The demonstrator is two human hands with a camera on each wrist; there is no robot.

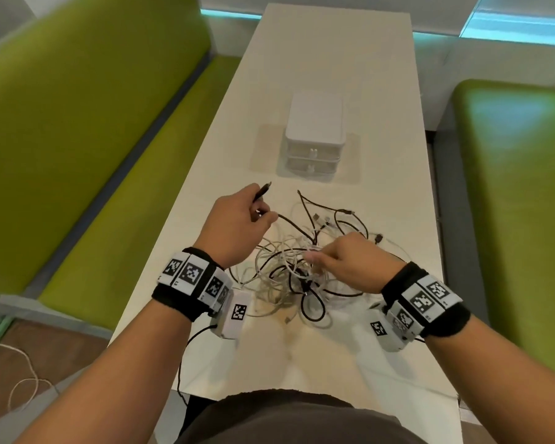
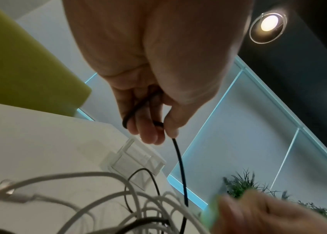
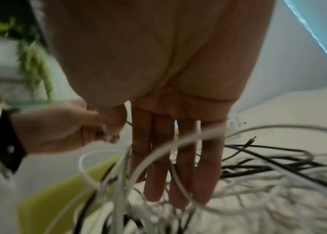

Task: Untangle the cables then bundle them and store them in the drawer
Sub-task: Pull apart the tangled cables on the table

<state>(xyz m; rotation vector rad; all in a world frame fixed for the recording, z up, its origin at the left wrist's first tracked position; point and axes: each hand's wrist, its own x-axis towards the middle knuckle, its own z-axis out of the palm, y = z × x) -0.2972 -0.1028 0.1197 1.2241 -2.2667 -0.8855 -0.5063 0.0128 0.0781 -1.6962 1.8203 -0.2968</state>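
Observation:
A tangle of white and black cables (image 1: 298, 270) lies on the white table (image 1: 330, 59) in front of me. My left hand (image 1: 263, 214) is raised at the tangle's left edge and pinches a black cable (image 1: 289, 222) near its plug (image 1: 265, 188). In the left wrist view the black cable (image 2: 180, 166) loops over the fingers of that hand (image 2: 161, 132) and drops into the pile. My right hand (image 1: 318, 258) rests on the tangle. Its straight fingers (image 3: 178, 174) reach through white loops (image 3: 158, 155). A small white drawer unit (image 1: 314, 142) stands shut behind the cables.
Green upholstered benches run along the table's left (image 1: 77, 139) and right (image 1: 513, 193). The drawer unit sits on a clear mat (image 1: 350, 155). Loose plugs (image 1: 321, 217) lie at the tangle's far edge. A plant (image 2: 242, 185) stands beyond the table.

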